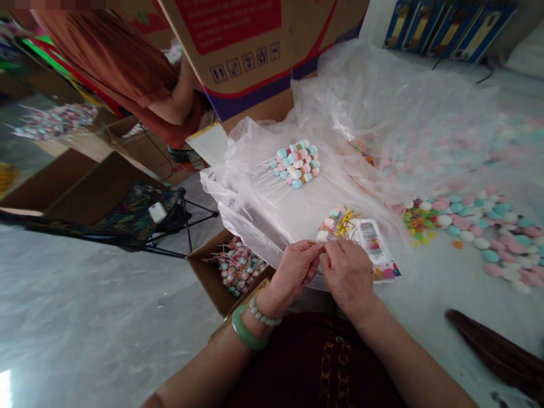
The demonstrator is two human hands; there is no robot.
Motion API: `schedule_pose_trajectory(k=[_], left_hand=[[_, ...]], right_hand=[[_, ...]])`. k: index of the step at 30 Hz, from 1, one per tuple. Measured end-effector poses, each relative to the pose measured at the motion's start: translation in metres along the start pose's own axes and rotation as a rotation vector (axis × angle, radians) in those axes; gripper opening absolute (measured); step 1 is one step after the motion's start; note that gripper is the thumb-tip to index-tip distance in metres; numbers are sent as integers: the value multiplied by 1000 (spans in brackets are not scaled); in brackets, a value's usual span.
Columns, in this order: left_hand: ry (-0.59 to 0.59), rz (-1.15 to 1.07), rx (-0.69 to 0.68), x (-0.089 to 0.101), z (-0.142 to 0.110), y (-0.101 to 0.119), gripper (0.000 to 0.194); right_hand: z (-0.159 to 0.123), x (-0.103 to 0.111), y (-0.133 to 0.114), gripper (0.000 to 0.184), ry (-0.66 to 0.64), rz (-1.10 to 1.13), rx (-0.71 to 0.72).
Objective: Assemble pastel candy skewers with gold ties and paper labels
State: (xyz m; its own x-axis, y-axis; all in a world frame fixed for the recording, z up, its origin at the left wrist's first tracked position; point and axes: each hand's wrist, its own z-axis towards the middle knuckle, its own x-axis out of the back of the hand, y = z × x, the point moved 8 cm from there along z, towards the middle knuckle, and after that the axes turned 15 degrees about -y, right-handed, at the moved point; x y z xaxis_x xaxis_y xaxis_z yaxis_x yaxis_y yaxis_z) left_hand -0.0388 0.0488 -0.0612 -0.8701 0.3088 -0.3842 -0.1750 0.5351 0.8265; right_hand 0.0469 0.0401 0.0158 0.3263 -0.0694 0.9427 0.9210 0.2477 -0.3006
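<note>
Dark red top (297,362) with a gold chain print closest, brown item (493,345) lying to the right on the white table (429,306). Open cardboard box (206,280) of candy sticks sits low, off the table's left edge. Printed card packet (374,243) is just beside the right hand (348,275); gold ties (347,222) lie by the wrapped candy (329,224), which is right at the fingertips of both hands. Loose candy pile (501,226) on the right, partly veiled by clear plastic (399,96); bunch of candy sticks (297,164) farther in. Folding chair (140,212) with a white phone (157,212) to the left, big carton (242,51) and a person in an orange shirt (127,68) behind. Left hand (295,269): thumb and fingers nearly closed, pinching at the wrapped candy's near end. Right hand: fingers curled, tips pinched at the same spot; exact grip hidden by the knuckles. Hands meet tip to tip, backs up, forearms angled in from both lower sides, green bangle (249,328) and bead bracelet (263,313) on the left wrist.
</note>
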Motion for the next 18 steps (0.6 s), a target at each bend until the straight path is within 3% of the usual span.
schedule_pose_trajectory(k=[3, 7, 10, 12, 14, 16, 18], left_hand=[[59, 19, -22, 4, 0, 1, 37], [156, 58, -121, 7, -2, 11, 36], [-22, 27, -64, -2, -2, 12, 39], [-254, -36, 79, -11, -5, 5, 39], [-451, -74, 237, -15, -14, -3, 36], [-552, -66, 340, -11, -22, -5, 33], [-590, -13, 390, -4, -27, 1, 32]], right_hand=[[2, -9, 14, 20, -53, 303, -56], [0, -44, 42, 10, -185, 1112, -354], [-2, -57, 34, 34, -316, 1631, -352], [-4, -46, 26, 37, -378, 1634, -227], [-7, -29, 16, 27, -417, 1377, -39], [-13, -13, 2, 15, -408, 1092, 135], [-18, 0, -8, 12, -353, 940, 219]])
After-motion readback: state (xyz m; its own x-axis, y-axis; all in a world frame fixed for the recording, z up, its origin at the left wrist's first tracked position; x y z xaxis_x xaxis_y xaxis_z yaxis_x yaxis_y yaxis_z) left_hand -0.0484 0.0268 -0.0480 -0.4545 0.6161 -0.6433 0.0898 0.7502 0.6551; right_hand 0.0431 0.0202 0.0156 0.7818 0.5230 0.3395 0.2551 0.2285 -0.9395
